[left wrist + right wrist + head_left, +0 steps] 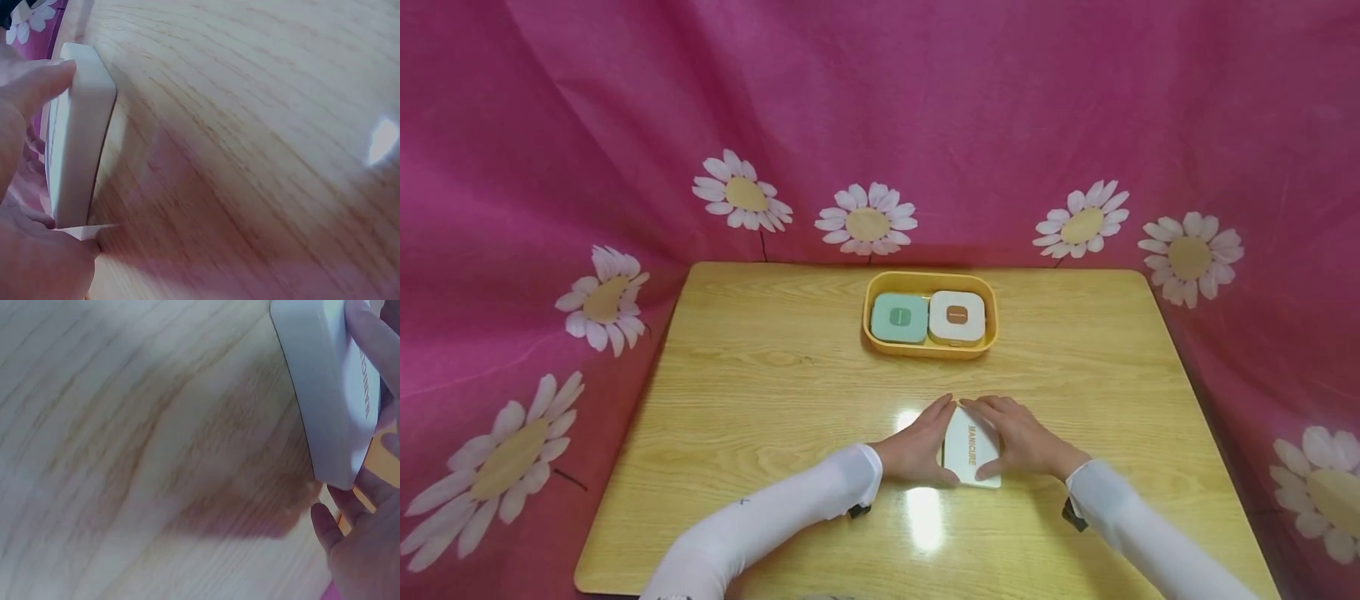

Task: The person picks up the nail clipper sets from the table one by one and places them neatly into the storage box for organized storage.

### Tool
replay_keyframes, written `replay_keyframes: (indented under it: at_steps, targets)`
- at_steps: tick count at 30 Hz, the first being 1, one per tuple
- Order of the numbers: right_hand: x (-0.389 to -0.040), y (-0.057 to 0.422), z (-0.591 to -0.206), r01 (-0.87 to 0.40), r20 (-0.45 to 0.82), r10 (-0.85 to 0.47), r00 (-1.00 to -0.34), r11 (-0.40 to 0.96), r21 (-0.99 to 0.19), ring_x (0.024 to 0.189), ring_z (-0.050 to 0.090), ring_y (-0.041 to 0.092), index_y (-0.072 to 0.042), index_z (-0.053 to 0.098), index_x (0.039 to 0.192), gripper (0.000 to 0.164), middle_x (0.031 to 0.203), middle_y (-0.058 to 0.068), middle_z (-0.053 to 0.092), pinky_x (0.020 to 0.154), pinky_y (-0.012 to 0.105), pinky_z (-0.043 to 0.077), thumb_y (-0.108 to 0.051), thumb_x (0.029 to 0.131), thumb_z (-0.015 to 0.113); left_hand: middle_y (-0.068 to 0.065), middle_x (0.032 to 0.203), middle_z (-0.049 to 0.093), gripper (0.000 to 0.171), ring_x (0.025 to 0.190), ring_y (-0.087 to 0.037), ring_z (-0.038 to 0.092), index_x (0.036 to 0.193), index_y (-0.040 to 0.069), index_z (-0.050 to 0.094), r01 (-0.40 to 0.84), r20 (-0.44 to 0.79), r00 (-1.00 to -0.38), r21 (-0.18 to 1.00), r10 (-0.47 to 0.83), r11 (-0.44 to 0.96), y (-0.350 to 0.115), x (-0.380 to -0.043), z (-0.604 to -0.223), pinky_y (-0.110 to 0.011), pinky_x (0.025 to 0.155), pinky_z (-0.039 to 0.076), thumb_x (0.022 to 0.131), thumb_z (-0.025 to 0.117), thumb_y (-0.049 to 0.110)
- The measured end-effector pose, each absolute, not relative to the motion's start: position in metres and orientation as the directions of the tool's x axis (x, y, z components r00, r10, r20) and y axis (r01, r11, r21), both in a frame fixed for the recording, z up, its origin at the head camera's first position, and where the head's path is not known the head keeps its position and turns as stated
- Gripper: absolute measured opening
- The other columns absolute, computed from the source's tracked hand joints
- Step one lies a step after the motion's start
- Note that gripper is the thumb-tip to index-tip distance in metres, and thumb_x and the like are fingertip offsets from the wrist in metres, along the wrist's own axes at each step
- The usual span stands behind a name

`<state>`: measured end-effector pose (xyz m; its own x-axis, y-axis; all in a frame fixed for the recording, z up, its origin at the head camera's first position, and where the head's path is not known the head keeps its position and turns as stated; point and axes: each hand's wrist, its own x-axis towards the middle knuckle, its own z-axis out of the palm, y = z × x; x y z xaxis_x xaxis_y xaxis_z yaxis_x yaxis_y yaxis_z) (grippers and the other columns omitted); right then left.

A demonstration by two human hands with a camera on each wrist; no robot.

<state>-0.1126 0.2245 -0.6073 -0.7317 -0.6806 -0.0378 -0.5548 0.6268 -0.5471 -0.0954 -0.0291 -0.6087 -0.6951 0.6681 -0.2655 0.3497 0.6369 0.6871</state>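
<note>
A white flat box (958, 446) with rounded corners and gold "MANICURE" lettering lies on the wooden table in front of the person. From its left side the left hand (917, 448) holds it, thumb at the near edge and fingers at the far corner. The right hand (1028, 437) grips it from the right, its thumb on the lettered top near the close edge and its fingers at the far end. In the right wrist view the side of the white box (325, 387) shows, with the thumb laid over its top edge.
Beyond the hands, a yellow tray (928, 352) stands near the table's back edge. Inside it sit a mint-green case (899, 329) on the left and a white case with a brown square (957, 332) on the right. A pink daisy-print cloth (970, 125) hangs around the table (760, 400).
</note>
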Motion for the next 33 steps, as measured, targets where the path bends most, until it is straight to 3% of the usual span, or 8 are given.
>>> replay_keyframes:
  at_steps: [3,10,18,25,33]
  targets:
    - [-0.112,0.222,-0.609,-0.585,-0.008,-0.701,-0.713,0.6,-0.546,0.123,0.052,0.034,-0.01,0.052,0.155,0.106,0.139,0.015,0.057,0.1,0.059,0.044,-0.053,0.068,0.095,-0.016,0.176,-0.001,0.117,0.162,-0.028,0.006,0.168,0.001,0.004,0.325,-0.281,-0.708,0.685,0.648,0.652,-0.031,-0.097,-0.609,-0.041,0.128,0.02,0.091,0.081,0.046]
    - [-0.107,0.217,-0.611,-0.614,0.009,-0.698,-0.716,0.623,-0.485,0.111,0.05,0.024,-0.014,0.055,0.154,0.098,0.131,0.012,0.058,0.094,0.046,0.047,-0.057,0.073,0.089,-0.02,0.173,0.014,0.101,0.161,-0.032,0.014,0.164,-0.004,0.021,0.305,-0.289,-0.766,0.623,0.574,0.72,-0.033,-0.098,-0.603,-0.043,0.127,0.024,0.095,0.077,0.045]
    - [-0.1,0.206,-0.611,-0.607,0.06,-0.649,-0.758,0.669,-0.429,0.098,0.046,0.021,-0.01,0.057,0.152,0.1,0.112,0.01,0.056,0.08,0.036,0.046,-0.06,0.071,0.089,-0.024,0.173,0.013,0.124,0.162,-0.032,0.01,0.165,-0.007,0.013,0.338,-0.289,-0.779,0.554,0.556,0.761,-0.02,-0.085,-0.605,-0.038,0.129,0.019,0.084,0.08,0.06]
    - [-0.089,0.186,-0.611,-0.549,0.054,-0.567,-0.822,0.764,-0.338,0.087,0.045,0.024,-0.005,0.054,0.153,0.102,0.102,0.013,0.055,0.07,0.033,0.043,-0.059,0.074,0.089,-0.023,0.174,0.005,0.136,0.162,-0.032,0.003,0.166,-0.003,0.007,0.338,-0.305,-0.803,0.473,0.511,0.814,-0.012,-0.079,-0.606,-0.039,0.129,0.016,0.079,0.077,0.074]
    - [-0.083,0.179,-0.615,-0.52,0.071,-0.522,-0.85,0.807,-0.28,0.082,0.041,0.021,-0.004,0.051,0.154,0.1,0.102,0.012,0.05,0.064,0.029,0.035,-0.06,0.078,0.084,-0.019,0.175,0.011,0.137,0.162,-0.033,0.009,0.168,0.002,0.01,0.354,-0.326,-0.839,0.28,0.435,0.892,-0.005,-0.071,-0.606,-0.06,0.128,0.013,0.076,0.066,0.087]
